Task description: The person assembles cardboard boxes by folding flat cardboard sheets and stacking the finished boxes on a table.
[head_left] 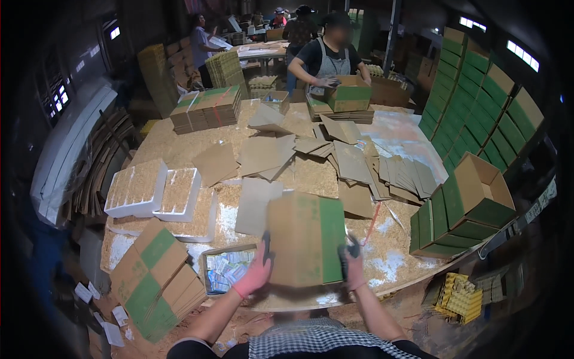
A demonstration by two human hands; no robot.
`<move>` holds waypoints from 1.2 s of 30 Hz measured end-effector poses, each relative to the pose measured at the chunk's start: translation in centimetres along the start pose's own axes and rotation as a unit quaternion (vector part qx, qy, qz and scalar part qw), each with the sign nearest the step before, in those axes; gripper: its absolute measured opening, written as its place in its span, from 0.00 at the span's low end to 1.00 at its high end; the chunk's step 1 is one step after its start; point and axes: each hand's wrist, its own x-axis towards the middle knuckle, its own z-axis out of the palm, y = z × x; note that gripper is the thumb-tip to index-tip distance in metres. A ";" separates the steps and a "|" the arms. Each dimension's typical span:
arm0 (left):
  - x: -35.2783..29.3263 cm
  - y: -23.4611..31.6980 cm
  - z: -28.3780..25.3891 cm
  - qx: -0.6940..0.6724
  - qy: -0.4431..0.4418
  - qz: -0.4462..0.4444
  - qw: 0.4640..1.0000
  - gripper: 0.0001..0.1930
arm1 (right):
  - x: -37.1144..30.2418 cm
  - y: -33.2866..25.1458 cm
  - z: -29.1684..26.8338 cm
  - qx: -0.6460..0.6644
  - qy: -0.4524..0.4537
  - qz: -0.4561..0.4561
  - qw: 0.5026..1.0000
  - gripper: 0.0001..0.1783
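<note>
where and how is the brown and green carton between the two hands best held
Probably at its left and right edges, one hand coming from each side: the carton turns a broad face toward the camera, with straight opposite edges beside the left hand and right hand.

Tabletop (391, 254) strewn with tan crumbs (173, 139). Bundled flat cartons (209, 110) toward far left corner, white foam trays (156, 188) near left edge, loose cardboard sheets (263, 155) mid-table, green-brown boxes (440, 212) at right edge.

Forearms (214, 320) reach forward — left hand (257, 270) and right hand (353, 263) apart, palms turned inward.
</note>
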 end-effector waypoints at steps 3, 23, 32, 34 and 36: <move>-2.4 2.1 4.6 -0.160 -0.036 -0.122 0.979 0.27 | 1.3 -9.0 0.6 -0.476 -0.163 -0.196 0.842 0.33; 3.4 7.6 -6.2 -0.156 0.087 -0.472 0.864 0.28 | 28.0 8.1 -3.5 -0.445 -0.021 -0.043 0.894 0.47; 2.8 6.8 -4.6 -0.086 0.069 -0.486 0.867 0.32 | 34.0 6.3 2.0 -0.149 0.035 0.029 0.988 0.40; 1.7 6.4 -4.5 -0.091 0.073 -0.472 0.874 0.32 | 33.2 4.7 -0.2 -0.052 0.004 0.062 0.997 0.37; 1.8 6.8 -4.9 -0.130 0.109 -0.446 0.879 0.30 | 30.7 0.0 -1.3 0.041 -0.041 0.058 0.997 0.33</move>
